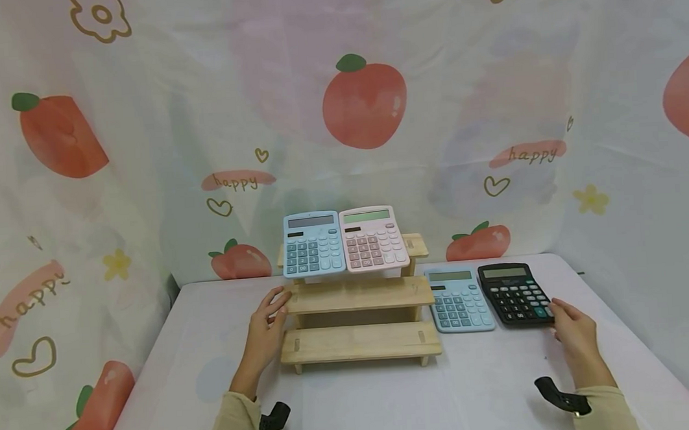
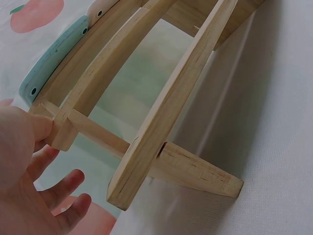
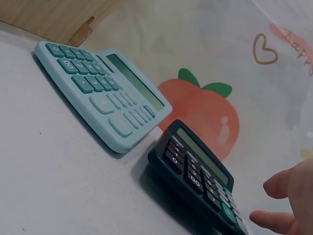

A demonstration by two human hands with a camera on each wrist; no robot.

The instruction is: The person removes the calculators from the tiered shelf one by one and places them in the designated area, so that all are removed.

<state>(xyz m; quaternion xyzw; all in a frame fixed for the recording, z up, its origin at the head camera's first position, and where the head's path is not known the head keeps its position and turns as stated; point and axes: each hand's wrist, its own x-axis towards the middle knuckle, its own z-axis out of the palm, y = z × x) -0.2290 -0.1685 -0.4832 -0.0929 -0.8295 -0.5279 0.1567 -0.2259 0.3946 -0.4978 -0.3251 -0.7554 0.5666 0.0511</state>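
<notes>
A three-tier wooden display stand stands mid-table. My left hand is at the left end of its middle tier; in the left wrist view the thumb and forefinger pinch that end, while the other fingers spread away. On the top tier a blue calculator and a pink calculator lean side by side. Right of the stand, a second blue calculator lies beside a black calculator. My right hand is at the black one's right edge; the right wrist view shows its fingers parted, with a slight gap to the calculator.
White cloth covers the table. Behind and at the sides hangs a curtain printed with red fruit. Black straps stick out near both wrists. The stand's lower two tiers carry nothing.
</notes>
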